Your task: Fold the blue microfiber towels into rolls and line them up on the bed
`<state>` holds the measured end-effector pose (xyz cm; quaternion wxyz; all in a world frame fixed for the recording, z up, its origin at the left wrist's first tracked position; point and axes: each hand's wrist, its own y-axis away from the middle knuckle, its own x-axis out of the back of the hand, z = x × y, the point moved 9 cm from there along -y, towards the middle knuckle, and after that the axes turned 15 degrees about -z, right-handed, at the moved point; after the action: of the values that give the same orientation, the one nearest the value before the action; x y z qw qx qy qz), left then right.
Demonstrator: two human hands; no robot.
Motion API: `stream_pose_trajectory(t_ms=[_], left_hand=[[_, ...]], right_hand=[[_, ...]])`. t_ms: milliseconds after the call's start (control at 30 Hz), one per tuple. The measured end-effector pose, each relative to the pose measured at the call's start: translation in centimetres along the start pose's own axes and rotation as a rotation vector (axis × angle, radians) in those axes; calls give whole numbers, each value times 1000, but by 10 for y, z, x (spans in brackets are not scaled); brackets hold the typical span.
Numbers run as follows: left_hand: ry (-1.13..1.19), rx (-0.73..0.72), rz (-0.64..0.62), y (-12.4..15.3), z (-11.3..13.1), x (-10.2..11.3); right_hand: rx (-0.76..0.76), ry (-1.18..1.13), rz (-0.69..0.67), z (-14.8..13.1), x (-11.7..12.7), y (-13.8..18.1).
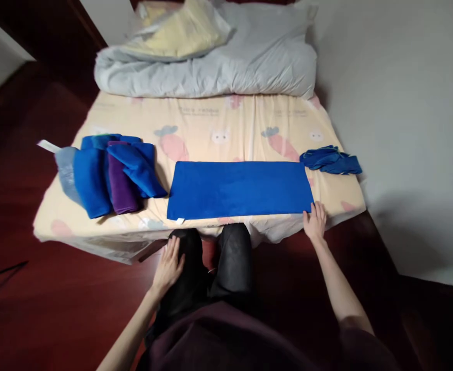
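Observation:
A blue towel lies flat as a long rectangle near the front edge of the bed, a small white tag at its lower left corner. My right hand rests at the towel's lower right corner, fingers stretched out and touching it. Away from the cloth, my left hand lies on my left knee with its fingers extended and nothing in it. Left of the flat towel sits a pile of folded blue towels, with a purple towel among them. A crumpled blue cloth lies to the right.
The bed has a cream sheet printed with carrots and rabbits. Across its far end lies a rolled grey quilt, topped by a yellow item in clear plastic. A pale wall stands close on the right; dark red floor surrounds the bed.

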<state>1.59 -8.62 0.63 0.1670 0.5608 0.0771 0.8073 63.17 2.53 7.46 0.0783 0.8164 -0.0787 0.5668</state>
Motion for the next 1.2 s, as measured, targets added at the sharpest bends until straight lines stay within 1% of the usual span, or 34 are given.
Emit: stream_pose_trajectory(t_ms=[67,100,133,200,233,267,367,433,500,600,733,833,933,1000,1100,1200], left_hand=[[3,10,-79,23,2,-26],[-6,17,-101,32,4,-35],[-24,24,-110,39,7,-39],[-67,28,-114,46,14,-41],[-86,26,-120,48,18,-40],[-101,24,-128,48,21,-38],[-124,20,-142,48,29,-32],[-127,22,-126,50,32,-28],[-130,23,-106,53,35,-24],[-139,14,-95,56,41,-21],[-154,-12,-92,58,54,-16],[-170,-13,-112,52,65,-10],[-153,-6,-193,32,79,-1],[-103,-47,-243,7,95,13],[-60,-213,-240,-48,137,45],[-102,-380,-246,-119,188,72]], right_hand=[[-46,-256,98,-19,-8,36],[-73,-432,105,-31,-20,53],[-95,-640,72,-46,-37,67],[-143,-1047,-78,-86,-81,90],[-165,-1208,-145,-109,-100,99],[-169,-1337,-187,-132,-114,105],[-194,-1600,-266,-188,-140,108],[-252,-1720,-297,-209,-150,102],[-340,-1801,-307,-219,-158,95],[-462,-1877,-294,-221,-170,87],[-522,-1917,-265,-221,-180,78],[-585,-1926,-240,-224,-183,77],[-651,-1947,-202,-225,-181,79],[-668,-1966,-186,-226,-179,80],[-688,-1991,-188,-224,-180,81],[-709,-1988,-194,-219,-185,82]])
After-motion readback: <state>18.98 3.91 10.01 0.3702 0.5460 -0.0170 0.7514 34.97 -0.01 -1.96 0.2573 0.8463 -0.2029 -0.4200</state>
